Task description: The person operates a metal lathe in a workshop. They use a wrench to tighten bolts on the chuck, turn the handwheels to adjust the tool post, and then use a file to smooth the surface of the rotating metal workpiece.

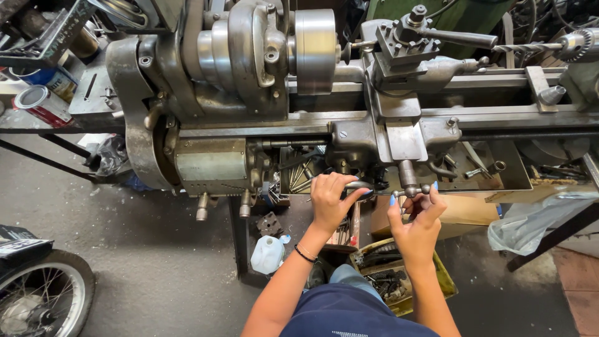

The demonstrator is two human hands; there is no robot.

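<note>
The left hand (pixel 329 201) was curled over a handwheel (pixel 359 185) at the front of the lathe carriage (pixel 399 140), its grip closed around the wheel's rim. Just beside it, the right hand (pixel 417 219) pinched a small crank handle (pixel 413 189) under the cross-slide, fingertips closed on the metal knob. Both controls sat low on the apron, at the near edge of the grey lathe (pixel 249 75).

Behind the hands, an open metal tray (pixel 511 178) held loose tools and crowded the space right of the carriage. Above, the tool post (pixel 405 37) stood on the slide, facing the shiny chuck (pixel 315 50). A drill bit (pixel 527 47) in the tailstock pointed in from the right.

Below the left wrist, a white plastic jug (pixel 268 254) stood on the floor, near a yellow crate (pixel 399 281) of dark scrap parts between the forearms. A clear plastic bag (pixel 530 221) hung to the right. Paint cans (pixel 43 103) rested on a shelf at the left, and a motorcycle wheel (pixel 37 299) showed in the lower left corner.
</note>
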